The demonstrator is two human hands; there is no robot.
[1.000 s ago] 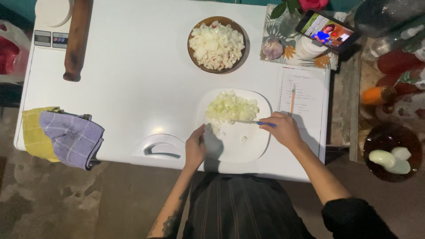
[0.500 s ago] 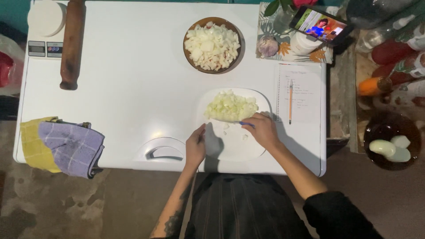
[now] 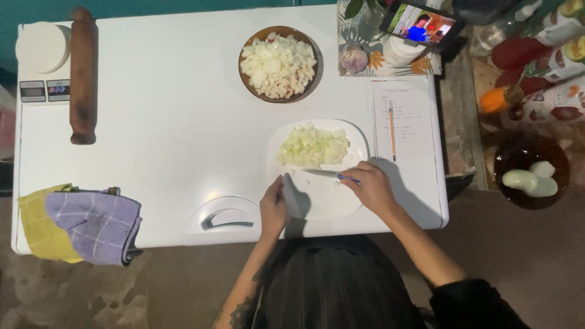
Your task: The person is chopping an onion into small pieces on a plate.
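Observation:
A white plate lies near the front edge of the white table. A heap of chopped pale vegetable covers the plate's far half. My right hand grips a knife with a blue handle, its blade lying flat across the plate just below the heap. My left hand rests on the plate's left rim, fingers curled against it. A brown bowl full of chopped white pieces stands farther back.
A rolling pin, a white lidded tub and a small scale sit at the back left. Folded cloths hang over the front left edge. A notebook with a pencil, a garlic bulb and a phone are at right; bottles and a dark bowl stand beyond.
My right hand has drawn the knife leftward and down toward the lower edge of the heap. My left hand stays at the plate's rim.

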